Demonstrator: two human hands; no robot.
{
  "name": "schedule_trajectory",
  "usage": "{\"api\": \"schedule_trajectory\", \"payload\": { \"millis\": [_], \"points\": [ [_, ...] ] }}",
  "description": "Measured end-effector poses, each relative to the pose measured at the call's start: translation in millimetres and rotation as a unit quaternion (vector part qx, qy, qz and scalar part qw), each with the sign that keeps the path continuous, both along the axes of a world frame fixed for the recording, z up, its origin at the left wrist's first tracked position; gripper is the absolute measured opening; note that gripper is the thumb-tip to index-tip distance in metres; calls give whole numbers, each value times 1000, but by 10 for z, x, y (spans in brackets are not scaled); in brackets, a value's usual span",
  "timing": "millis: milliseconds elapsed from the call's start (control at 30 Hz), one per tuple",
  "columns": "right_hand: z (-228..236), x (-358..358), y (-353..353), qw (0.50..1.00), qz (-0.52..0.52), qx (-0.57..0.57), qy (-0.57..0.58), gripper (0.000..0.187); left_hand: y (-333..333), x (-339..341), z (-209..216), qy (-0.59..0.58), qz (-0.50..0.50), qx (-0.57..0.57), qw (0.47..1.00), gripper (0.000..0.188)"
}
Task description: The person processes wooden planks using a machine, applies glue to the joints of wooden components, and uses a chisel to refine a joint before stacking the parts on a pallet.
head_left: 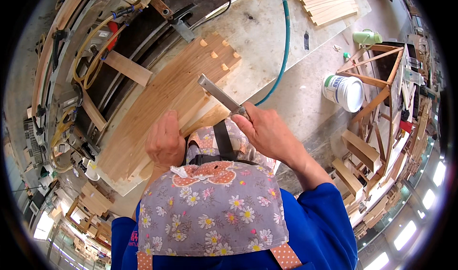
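Grey flat metal bar-shaped tool [220, 94], grasped at its near end by the right hand [267, 132], fingers wrapped around it; its far end lies over a brown wooden panel [176, 84] set with pale half-round pieces. Left hand [165, 140]: fingers bent together at the panel's near side; whether they grip cannot be told. The panel rests on a pale, worn worktable [260, 34]. Beyond it, a white cylindrical plastic bucket [342, 92] is lidded, contents hidden, near a brown wooden frame [395, 66]; a pale-green plastic container [367, 37] has unreadable contents.
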State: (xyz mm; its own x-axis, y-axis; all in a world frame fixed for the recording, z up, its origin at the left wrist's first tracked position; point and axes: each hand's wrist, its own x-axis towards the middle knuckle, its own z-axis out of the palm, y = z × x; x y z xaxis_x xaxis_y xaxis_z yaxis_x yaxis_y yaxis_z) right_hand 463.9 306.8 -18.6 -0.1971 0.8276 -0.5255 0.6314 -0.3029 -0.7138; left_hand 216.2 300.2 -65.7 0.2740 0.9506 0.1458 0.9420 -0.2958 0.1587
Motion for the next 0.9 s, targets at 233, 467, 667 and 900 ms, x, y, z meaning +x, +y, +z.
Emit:
{"api": "schedule_trajectory", "payload": {
  "millis": [233,467,667,900],
  "points": [
    [-92,34,44,993,-14,-85,77,41,9,33,25,4,-4,-9,1000,33],
    [-102,260,98,856,-110,-281,420,42,-17,-5,-47,28,-4,18,999,29],
    [-137,220,-58,971,-84,-136,180,41,86,7,60,13,10,-5,1000,26],
    [-265,127,-90,993,-36,3,110,39,149,-77,96,-31,23,-84,996,29]
  ]
}}
